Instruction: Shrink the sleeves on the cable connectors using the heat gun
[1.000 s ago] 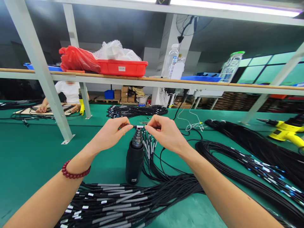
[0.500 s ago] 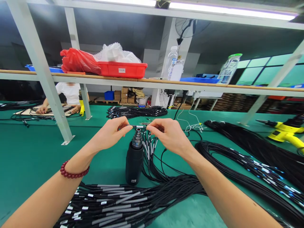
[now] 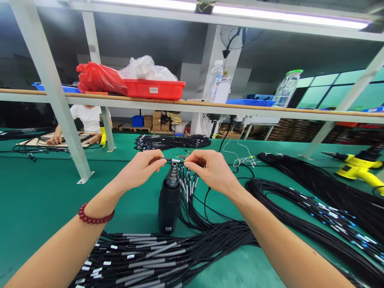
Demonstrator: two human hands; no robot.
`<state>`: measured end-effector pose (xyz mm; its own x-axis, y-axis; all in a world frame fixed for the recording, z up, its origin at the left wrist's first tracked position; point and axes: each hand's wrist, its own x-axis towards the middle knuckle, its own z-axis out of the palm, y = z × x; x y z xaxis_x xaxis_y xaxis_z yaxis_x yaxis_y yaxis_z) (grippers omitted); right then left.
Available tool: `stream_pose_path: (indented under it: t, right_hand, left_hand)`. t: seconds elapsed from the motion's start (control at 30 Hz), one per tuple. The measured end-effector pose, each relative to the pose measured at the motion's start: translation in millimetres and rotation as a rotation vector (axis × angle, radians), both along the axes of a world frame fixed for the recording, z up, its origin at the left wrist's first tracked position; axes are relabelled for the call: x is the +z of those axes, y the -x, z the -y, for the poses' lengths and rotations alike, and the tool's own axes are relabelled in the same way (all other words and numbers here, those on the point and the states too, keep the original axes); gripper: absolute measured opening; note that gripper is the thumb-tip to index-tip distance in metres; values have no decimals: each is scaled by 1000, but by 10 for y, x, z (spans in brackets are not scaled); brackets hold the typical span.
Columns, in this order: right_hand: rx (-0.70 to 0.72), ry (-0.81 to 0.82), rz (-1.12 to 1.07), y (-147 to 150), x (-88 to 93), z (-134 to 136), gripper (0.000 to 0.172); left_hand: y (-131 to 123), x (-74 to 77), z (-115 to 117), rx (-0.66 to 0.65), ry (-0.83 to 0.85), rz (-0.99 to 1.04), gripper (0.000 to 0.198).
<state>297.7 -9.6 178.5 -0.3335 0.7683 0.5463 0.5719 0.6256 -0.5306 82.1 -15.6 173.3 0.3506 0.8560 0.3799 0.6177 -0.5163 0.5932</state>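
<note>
Between my two hands a thin black cable (image 3: 175, 161) with a white label is held level. My left hand (image 3: 147, 166) pinches its left end and my right hand (image 3: 207, 168) pinches the right side. Just under the label is the metal nozzle of a black heat gun (image 3: 169, 204), which stands upright with its nozzle pointing up. A small gap seems to lie between cable and nozzle. Behind and right of the heat gun, several cable ends with grey sleeves (image 3: 188, 186) fan out below my right hand.
A large bundle of black cables (image 3: 150, 260) with grey sleeves and white labels lies in front. More cable bundles (image 3: 306, 212) and a yellow tool (image 3: 357, 166) are on the right. A shelf (image 3: 192, 107) with a red bin (image 3: 154, 89) spans above. A co-worker (image 3: 87, 120) sits across.
Both hands and the cable have shifted very slightly, still above the nozzle. The grip is the same, and the view has moved a little.
</note>
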Motion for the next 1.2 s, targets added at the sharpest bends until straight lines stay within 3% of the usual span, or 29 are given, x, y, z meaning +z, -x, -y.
stream_pose_path:
  t: [0.2, 0.33, 0.73, 1.0, 1.2]
  right_hand:
    - [-5, -62, 160, -13, 4, -4, 28]
    - [-8, -68, 161, -11, -8, -9, 27]
    - [26, -11, 52, -26, -10, -58, 19]
    - [-1, -42, 131, -30, -9, -25, 25]
    - [2, -46, 76, -14, -24, -28, 22]
  left_hand:
    - [12, -28, -6, -39, 33, 57, 39]
    - [2, -66, -35, -16, 62, 108, 51]
    - [-7, -28, -3, 14, -12, 131, 18]
    - [5, -27, 8, -8, 33, 80, 46]
    - [-5, -17, 6, 20, 15, 73, 41]
